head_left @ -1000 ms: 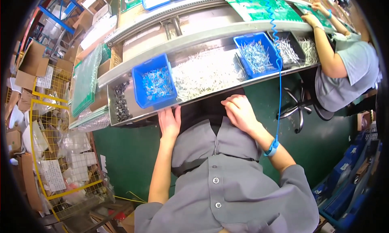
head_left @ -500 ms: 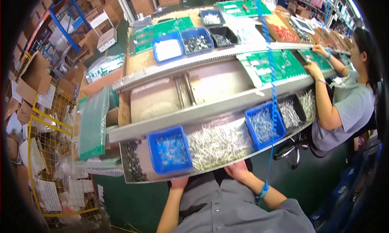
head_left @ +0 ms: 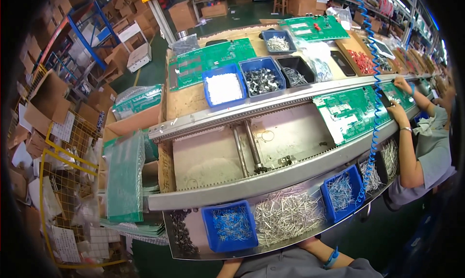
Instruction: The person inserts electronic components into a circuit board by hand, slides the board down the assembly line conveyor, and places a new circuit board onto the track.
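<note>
My left hand [head_left: 231, 266] shows only as a bit of wrist below the front edge of the metal tray [head_left: 193, 253]. Under the same edge, farther right, my right hand [head_left: 309, 242] is mostly covered; a blue wrist strap [head_left: 332, 256] circles that arm. The fingers of both hands are hidden. Nearest to them in the tray are a blue bin [head_left: 230, 227] of blue-bodied, thin-leaded components and a loose heap of silvery leaded parts [head_left: 288, 217]. Small black parts [head_left: 181, 234] lie at the tray's left end.
Behind the tray runs a conveyor rail [head_left: 232, 179] with a large green circuit board [head_left: 351, 113] on it. A coiled blue cord [head_left: 375, 108] hangs at right. A co-worker's hand [head_left: 398, 114] works at another board. Wrapped green boards [head_left: 125, 176] stand left. Part bins [head_left: 261, 77] line the far side.
The view has tilted up and shifted left, so the bench sits lower and farther right in it. Less of my hands and forearms shows. The co-worker's hands stay at the board.
</note>
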Motion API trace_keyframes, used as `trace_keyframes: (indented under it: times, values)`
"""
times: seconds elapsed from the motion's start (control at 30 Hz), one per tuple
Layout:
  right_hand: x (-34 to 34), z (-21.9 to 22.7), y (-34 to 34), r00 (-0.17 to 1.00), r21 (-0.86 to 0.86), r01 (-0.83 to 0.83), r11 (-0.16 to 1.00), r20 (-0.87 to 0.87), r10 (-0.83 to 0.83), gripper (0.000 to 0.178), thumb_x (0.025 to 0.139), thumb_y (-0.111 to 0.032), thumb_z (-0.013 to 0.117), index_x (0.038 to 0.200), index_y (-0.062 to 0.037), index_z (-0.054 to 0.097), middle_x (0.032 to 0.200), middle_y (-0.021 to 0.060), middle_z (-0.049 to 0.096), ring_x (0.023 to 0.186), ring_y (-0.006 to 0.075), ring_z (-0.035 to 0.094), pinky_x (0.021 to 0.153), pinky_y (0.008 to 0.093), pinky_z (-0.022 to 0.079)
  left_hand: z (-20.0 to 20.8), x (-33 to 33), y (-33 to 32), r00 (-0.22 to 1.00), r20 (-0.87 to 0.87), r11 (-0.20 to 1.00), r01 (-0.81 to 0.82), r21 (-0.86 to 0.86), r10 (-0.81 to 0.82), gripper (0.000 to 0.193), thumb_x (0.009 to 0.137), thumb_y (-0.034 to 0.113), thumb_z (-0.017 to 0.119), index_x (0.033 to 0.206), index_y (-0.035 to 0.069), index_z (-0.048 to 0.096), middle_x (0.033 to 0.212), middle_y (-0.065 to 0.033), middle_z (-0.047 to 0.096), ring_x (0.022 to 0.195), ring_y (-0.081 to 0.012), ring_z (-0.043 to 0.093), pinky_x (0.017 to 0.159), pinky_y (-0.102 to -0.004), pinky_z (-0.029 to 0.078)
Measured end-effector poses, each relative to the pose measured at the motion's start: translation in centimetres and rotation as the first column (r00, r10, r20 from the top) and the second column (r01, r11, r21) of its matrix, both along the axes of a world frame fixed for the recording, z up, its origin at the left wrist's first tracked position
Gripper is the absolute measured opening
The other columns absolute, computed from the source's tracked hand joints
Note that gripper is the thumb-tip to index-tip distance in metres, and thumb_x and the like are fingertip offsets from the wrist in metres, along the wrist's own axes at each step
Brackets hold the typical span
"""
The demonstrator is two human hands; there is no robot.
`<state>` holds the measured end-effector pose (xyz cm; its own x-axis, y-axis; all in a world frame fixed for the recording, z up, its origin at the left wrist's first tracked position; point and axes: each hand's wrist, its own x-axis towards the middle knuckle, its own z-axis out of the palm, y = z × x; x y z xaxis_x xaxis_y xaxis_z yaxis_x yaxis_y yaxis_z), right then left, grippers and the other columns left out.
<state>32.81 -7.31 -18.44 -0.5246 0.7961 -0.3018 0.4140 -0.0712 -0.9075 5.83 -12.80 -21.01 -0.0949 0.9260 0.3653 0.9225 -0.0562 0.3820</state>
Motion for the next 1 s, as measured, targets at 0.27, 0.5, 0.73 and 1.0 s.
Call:
trace_keyframes:
  times: [0.27, 0.5, 0.73, 1.0]
  values:
    - [-0.6, -2.9, 0.7, 0.899, -0.422, 0.070, 0.904, -0.365, -0.240, 0.042, 0.095, -0.028, 0.043, 0.133, -0.0096, 0.048, 0.135, 0.0130, 0.047, 0.123, 0.0291, 0.046, 0.106, 0.0414, 0.035, -1.7, -0.7, -3.1, 0.997, 0.048, 0.997, -0.066, -0.035, 0.067, 0.020, 0.089, 0.011, 0.051, 0.099, -0.001, 0.062, 0.089, -0.0142, 0.063, 0.083, -0.0273, 0.060, 0.077, -0.0401, 0.047]
    - [-2.0, -2.3, 2.0, 0.943, -0.320, -0.033, 0.947, -0.323, -0.076, 0.042, 0.094, -0.028, 0.045, 0.132, -0.0087, 0.048, 0.134, 0.0140, 0.048, 0.122, 0.0299, 0.046, 0.106, 0.0418, 0.035, -2.7, -0.9, -5.7, 0.991, 0.081, 0.992, -0.104, -0.066, 0.110, 0.019, 0.088, 0.010, 0.052, 0.099, -0.001, 0.062, 0.088, -0.0150, 0.062, 0.082, -0.0285, 0.059, 0.076, -0.0402, 0.047]
    - [-4.4, -1.6, 3.3, 0.961, -0.222, -0.141, 0.965, -0.265, 0.079, 0.043, 0.093, -0.028, 0.046, 0.131, -0.0079, 0.049, 0.133, 0.0150, 0.049, 0.122, 0.0306, 0.046, 0.105, 0.0422, 0.036, -3.0, -1.1, -8.1, 0.984, 0.109, 0.986, -0.133, -0.098, 0.144, 0.019, 0.087, 0.009, 0.053, 0.100, -0.001, 0.062, 0.087, -0.0159, 0.062, 0.080, -0.0296, 0.059, 0.074, -0.0404, 0.047]
    - [-6.7, -0.5, 4.6, 0.961, -0.120, -0.239, 0.964, -0.172, 0.217, 0.043, 0.092, -0.028, 0.048, 0.129, -0.0069, 0.050, 0.132, 0.0161, 0.050, 0.122, 0.0314, 0.047, 0.105, 0.0427, 0.036, -2.7, -1.2, -9.9, 0.978, 0.148, 0.982, -0.129, -0.136, 0.149, 0.018, 0.086, 0.008, 0.055, 0.100, -0.001, 0.062, 0.086, -0.0168, 0.062, 0.078, -0.0310, 0.059, 0.072, -0.0405, 0.047]
